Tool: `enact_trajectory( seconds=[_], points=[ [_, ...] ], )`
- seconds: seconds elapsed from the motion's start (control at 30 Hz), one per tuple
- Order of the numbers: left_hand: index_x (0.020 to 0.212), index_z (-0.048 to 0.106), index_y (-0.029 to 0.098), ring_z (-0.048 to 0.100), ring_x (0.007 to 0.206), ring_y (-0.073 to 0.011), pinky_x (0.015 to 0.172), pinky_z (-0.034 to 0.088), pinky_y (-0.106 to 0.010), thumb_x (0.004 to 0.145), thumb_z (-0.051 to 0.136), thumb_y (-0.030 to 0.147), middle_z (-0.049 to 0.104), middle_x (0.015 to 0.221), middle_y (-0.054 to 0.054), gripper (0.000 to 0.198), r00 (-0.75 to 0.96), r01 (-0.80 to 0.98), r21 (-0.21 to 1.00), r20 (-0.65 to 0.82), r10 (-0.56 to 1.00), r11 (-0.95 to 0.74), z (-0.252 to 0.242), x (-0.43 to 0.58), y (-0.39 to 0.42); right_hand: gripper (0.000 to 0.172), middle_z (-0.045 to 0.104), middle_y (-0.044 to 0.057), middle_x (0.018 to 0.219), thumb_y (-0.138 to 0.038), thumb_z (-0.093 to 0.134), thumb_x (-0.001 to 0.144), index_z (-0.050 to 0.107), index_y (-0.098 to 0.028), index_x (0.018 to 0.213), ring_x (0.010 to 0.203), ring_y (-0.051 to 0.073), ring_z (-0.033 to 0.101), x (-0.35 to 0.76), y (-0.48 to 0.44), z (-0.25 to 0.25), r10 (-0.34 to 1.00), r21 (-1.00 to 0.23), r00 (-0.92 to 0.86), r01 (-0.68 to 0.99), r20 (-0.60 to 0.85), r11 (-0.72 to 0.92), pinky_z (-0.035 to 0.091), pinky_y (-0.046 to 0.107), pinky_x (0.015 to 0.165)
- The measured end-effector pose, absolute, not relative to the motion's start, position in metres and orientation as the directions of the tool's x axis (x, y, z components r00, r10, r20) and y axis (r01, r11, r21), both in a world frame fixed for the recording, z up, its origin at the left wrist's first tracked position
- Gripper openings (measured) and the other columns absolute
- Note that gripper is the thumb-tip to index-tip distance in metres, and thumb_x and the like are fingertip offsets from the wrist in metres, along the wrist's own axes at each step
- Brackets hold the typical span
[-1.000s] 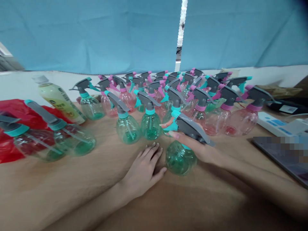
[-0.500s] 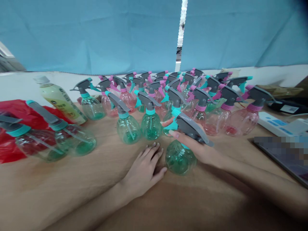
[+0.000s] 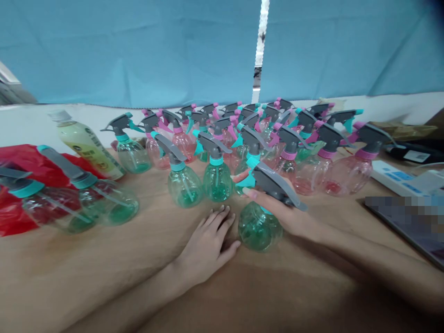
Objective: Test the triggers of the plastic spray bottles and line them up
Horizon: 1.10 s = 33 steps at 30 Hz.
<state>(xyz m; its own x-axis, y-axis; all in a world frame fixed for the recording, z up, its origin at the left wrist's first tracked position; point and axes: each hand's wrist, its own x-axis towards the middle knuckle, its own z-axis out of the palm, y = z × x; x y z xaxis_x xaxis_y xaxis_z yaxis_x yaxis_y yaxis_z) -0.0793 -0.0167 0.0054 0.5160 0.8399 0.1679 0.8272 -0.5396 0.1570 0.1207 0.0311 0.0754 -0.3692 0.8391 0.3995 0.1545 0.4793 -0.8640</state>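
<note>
My right hand (image 3: 287,215) grips the grey spray head of a green spray bottle (image 3: 259,226) that stands on the brown table (image 3: 104,273) near the front of the group. Fingertips curl round the teal trigger. My left hand (image 3: 208,245) lies flat on the table just left of that bottle, fingers stretched out, thumb close to its round body. Behind stand several green spray bottles (image 3: 183,182) and pink spray bottles (image 3: 343,173) in rows.
Two green spray bottles (image 3: 104,199) lie on their sides at the left over a red plastic bag (image 3: 14,212). A drink bottle (image 3: 86,145) lies behind them. A white power strip (image 3: 402,180) and a dark flat object sit at right. Blue curtain behind.
The held bottle has shifted very slightly to the left and away; both hands stay almost where they were.
</note>
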Motion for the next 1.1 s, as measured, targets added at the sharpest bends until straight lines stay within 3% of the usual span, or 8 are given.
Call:
enact_trajectory(
  seconds=[0.17,0.47,0.63,0.77,0.87,1.1],
  points=[
    [0.137,0.044,0.011,0.039,0.134,-0.0296,0.108,0.034,-0.048,0.095,0.05,0.041,0.045,0.144,-0.016,0.052,0.517,0.829,0.146,0.169,0.839,-0.54,0.0055,-0.0785,-0.0165,0.019,0.056,-0.001,0.079,-0.035,0.058,0.086,0.06,-0.025,0.102,0.065,0.013,0.049,0.1211,0.0321,0.0747,0.835,-0.863,-0.367,0.14,0.411,0.486,0.041,0.027,0.062],
    [0.137,0.045,0.011,0.039,0.134,-0.0301,0.109,0.034,-0.048,0.095,0.05,0.041,0.046,0.144,-0.016,0.051,0.522,0.822,0.157,0.178,0.834,-0.548,0.0061,-0.0788,-0.0167,0.016,0.051,-0.003,0.072,-0.035,0.058,0.087,0.06,-0.026,0.101,0.06,0.013,0.045,0.1212,0.0309,0.0754,0.827,-0.861,-0.374,0.126,0.419,0.493,0.038,0.027,0.055],
    [0.137,0.045,0.01,0.04,0.134,-0.0305,0.108,0.035,-0.048,0.094,0.052,0.04,0.045,0.144,-0.017,0.052,0.514,0.829,0.154,0.169,0.841,-0.538,0.0058,-0.0784,-0.0167,0.011,0.054,-0.002,0.077,-0.031,0.059,0.086,0.058,-0.026,0.095,0.064,0.014,0.049,0.1208,0.0314,0.0772,0.823,-0.864,-0.375,0.1,0.427,0.494,0.041,0.029,0.062],
    [0.137,0.045,0.009,0.039,0.135,-0.0297,0.109,0.034,-0.047,0.094,0.052,0.04,0.045,0.145,-0.017,0.053,0.515,0.834,0.135,0.162,0.842,-0.535,0.0055,-0.0789,-0.0167,0.007,0.052,-0.003,0.07,-0.031,0.058,0.087,0.057,-0.025,0.091,0.061,0.015,0.048,0.1207,0.0315,0.0793,0.822,-0.859,-0.388,0.126,0.417,0.496,0.038,0.03,0.059],
    [0.137,0.045,0.009,0.039,0.134,-0.0299,0.109,0.034,-0.047,0.095,0.051,0.04,0.045,0.145,-0.017,0.052,0.517,0.834,0.131,0.157,0.841,-0.537,0.0061,-0.0792,-0.0167,0.003,0.056,-0.002,0.076,-0.028,0.057,0.086,0.056,-0.025,0.087,0.065,0.015,0.05,0.1207,0.0312,0.0808,0.816,-0.85,-0.385,0.13,0.431,0.51,0.039,0.03,0.061],
    [0.137,0.045,0.01,0.039,0.134,-0.0304,0.108,0.034,-0.048,0.095,0.05,0.041,0.044,0.145,-0.017,0.052,0.521,0.828,0.145,0.164,0.838,-0.542,0.0057,-0.0785,-0.0165,0.005,0.046,-0.004,0.065,-0.031,0.056,0.087,0.056,-0.026,0.088,0.052,0.013,0.039,0.1218,0.0312,0.0829,0.815,-0.85,-0.406,0.149,0.414,0.506,0.032,0.03,0.052]
  ],
)
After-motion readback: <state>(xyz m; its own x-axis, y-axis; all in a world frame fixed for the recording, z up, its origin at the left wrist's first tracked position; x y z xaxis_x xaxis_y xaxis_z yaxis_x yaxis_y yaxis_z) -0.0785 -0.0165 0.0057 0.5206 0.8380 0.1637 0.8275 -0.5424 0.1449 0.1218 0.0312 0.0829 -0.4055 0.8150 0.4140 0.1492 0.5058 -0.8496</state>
